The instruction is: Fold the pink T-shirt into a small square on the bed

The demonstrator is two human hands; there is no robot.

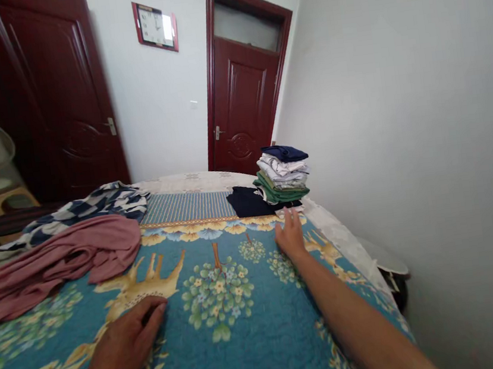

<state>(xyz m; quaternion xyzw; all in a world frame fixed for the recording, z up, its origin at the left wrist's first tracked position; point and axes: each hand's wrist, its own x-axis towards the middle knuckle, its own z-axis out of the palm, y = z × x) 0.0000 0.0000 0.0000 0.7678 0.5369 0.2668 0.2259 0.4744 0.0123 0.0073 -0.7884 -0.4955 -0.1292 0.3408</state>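
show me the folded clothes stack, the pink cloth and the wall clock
folded clothes stack [283,174], head view, middle of the stack
pink cloth [75,253], head view, its central folds
wall clock [155,27], head view, its face

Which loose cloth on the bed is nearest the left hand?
The crumpled pink cloth, just beyond the left hand; the navy-and-white checked cloth lies farther back, partly under it.

Head-worn view, facing forward and down

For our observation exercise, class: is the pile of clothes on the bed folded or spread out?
Folded: the pile of clothes sits in flat stacked layers, navy over white over green, just beyond the right hand.
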